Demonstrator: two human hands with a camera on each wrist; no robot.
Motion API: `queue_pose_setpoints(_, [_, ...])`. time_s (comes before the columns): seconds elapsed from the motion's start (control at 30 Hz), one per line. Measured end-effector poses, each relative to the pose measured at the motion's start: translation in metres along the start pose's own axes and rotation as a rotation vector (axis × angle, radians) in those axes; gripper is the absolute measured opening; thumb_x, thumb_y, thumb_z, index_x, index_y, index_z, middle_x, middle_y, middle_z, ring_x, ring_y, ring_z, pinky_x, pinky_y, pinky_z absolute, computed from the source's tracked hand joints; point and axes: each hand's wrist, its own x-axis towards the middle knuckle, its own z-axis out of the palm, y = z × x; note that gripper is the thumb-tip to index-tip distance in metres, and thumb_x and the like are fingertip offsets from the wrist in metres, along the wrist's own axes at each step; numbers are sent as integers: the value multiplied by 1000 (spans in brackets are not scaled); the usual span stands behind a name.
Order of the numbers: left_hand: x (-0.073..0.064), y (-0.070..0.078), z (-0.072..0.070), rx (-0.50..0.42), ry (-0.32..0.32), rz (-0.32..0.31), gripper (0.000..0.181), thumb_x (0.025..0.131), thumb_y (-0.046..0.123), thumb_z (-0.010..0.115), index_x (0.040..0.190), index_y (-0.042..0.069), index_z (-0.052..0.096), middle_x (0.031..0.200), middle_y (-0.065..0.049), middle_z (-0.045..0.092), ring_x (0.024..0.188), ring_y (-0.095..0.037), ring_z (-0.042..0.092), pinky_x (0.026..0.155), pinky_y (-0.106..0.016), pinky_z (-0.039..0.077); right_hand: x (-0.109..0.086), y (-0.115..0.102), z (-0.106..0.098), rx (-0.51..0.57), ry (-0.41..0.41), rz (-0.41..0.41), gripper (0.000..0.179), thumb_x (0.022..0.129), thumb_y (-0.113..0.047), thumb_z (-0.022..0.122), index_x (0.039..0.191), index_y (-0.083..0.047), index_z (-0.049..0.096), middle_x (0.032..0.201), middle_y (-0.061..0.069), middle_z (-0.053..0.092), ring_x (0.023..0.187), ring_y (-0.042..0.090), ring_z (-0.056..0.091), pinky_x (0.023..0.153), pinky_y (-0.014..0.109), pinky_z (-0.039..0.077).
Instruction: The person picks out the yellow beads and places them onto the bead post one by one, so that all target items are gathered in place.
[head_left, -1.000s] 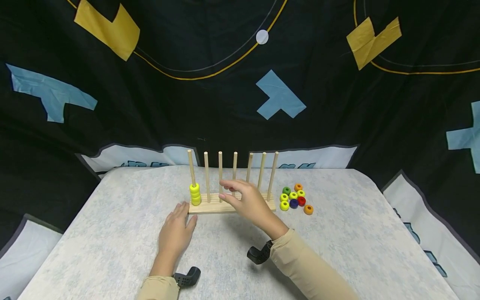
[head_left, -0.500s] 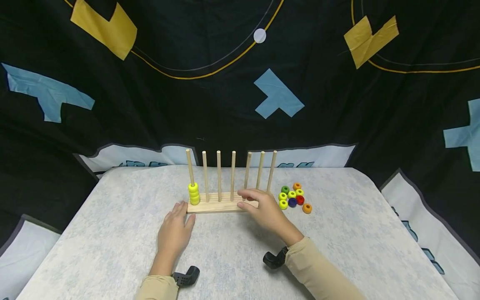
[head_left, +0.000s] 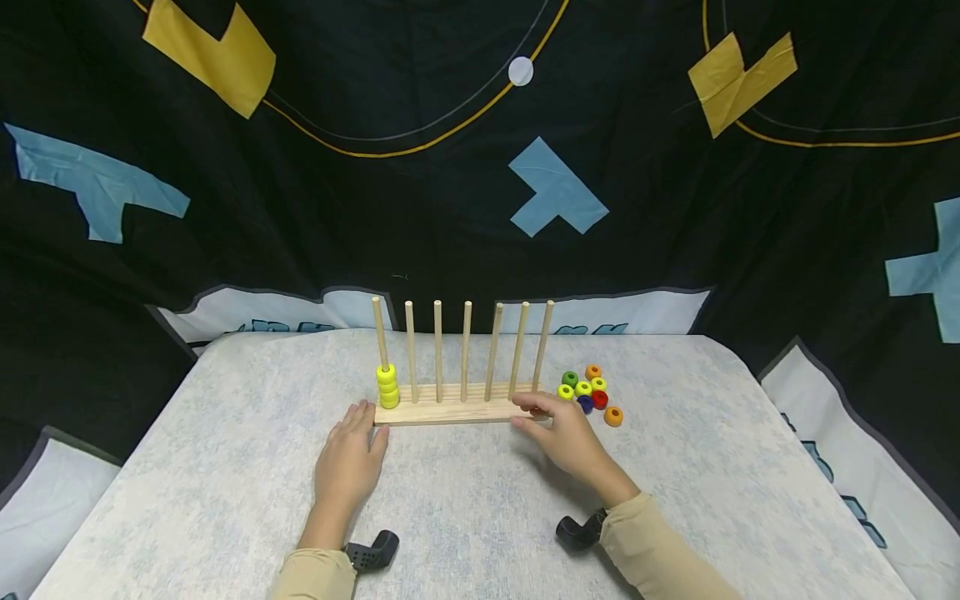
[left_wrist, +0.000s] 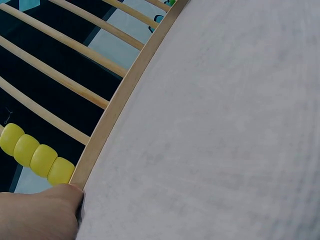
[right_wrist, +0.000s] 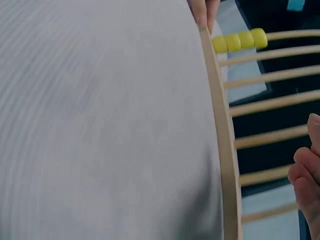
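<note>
A wooden peg rack (head_left: 457, 412) with a row of upright pegs stands on the table. Several yellow beads (head_left: 387, 387) are stacked on its leftmost peg; the left wrist view shows the same yellow beads (left_wrist: 42, 159) close up. My left hand (head_left: 348, 462) rests at the rack's left end, fingers straight along the side and thumb by the front corner. My right hand (head_left: 566, 437) hovers over the rack's right end, thumb and fingers apart with nothing between them. In the right wrist view the right hand's fingers (right_wrist: 307, 175) are loosely bent beside the pegs.
Right of the rack lies a loose cluster: a green bead (head_left: 570, 378), a red bead (head_left: 600, 400), a dark blue bead (head_left: 585, 405), two orange ones and several yellow ones. A black patterned cloth (head_left: 420, 225) hangs behind the pale table (head_left: 247, 433).
My right hand has moved right and lower, from the middle pegs to the rack's right end, partly covering the near beads. The left hand stays at the rack's left end.
</note>
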Motion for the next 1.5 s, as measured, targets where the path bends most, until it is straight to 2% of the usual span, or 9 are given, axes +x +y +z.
queue_pose_setpoints(0.17, [0, 0, -1, 5, -11, -2, 57, 103, 30, 50, 146, -6, 41, 156, -23, 36, 148, -39, 31, 122, -57, 22, -4, 14, -10, -29, 30, 30, 35, 88, -18, 76, 121, -6, 70, 119, 6, 73, 105, 22, 68, 91, 41, 58])
queue_pose_setpoints(0.4, [0, -1, -1, 10, -16, 4, 58, 103, 31, 50, 147, -6, 40, 156, -23, 36, 148, -39, 31, 122, -57, 23, -8, 35, -23, -68, 49, 127, 38, 89, -18, 75, 124, -6, 68, 122, 8, 70, 111, 27, 67, 94, 43, 58])
queue_pose_setpoints(0.7, [0, 1, -1, -8, -16, -7, 57, 104, 31, 48, 146, -7, 42, 155, -23, 38, 148, -39, 32, 123, -57, 22, -13, 54, -34, -220, 100, 94, 37, 90, -18, 74, 124, -3, 68, 121, 13, 70, 107, 27, 68, 89, 38, 60])
queue_pose_setpoints(0.87, [1, 1, -1, -10, -19, 0, 58, 104, 32, 49, 146, -7, 41, 155, -24, 37, 148, -40, 31, 123, -56, 22, -16, 59, -36, -221, 108, 85, 38, 89, -17, 76, 122, -1, 68, 120, 14, 70, 111, 28, 68, 93, 40, 58])
queue_pose_setpoints(1.1, [3, 2, -4, 5, -32, -3, 59, 104, 32, 51, 147, -7, 40, 157, -24, 35, 149, -41, 28, 123, -57, 21, -17, 62, -36, -230, 98, 113, 38, 89, -17, 76, 123, -3, 67, 120, 13, 70, 110, 26, 68, 93, 39, 58])
queue_pose_setpoints(1.33, [10, 4, -5, 8, -65, -2, 62, 104, 34, 49, 148, -8, 37, 158, -25, 31, 150, -42, 24, 124, -57, 18, -17, 67, -33, -242, 91, 121, 39, 86, -17, 78, 122, -6, 68, 110, 8, 70, 97, 18, 66, 83, 36, 59])
queue_pose_setpoints(1.5, [12, 4, -3, 12, -80, -6, 63, 105, 35, 48, 149, -8, 34, 159, -25, 29, 151, -42, 21, 124, -56, 16, -17, 70, -31, -234, 94, 126, 40, 86, -16, 79, 122, -5, 67, 112, 6, 67, 94, 16, 63, 81, 33, 58])
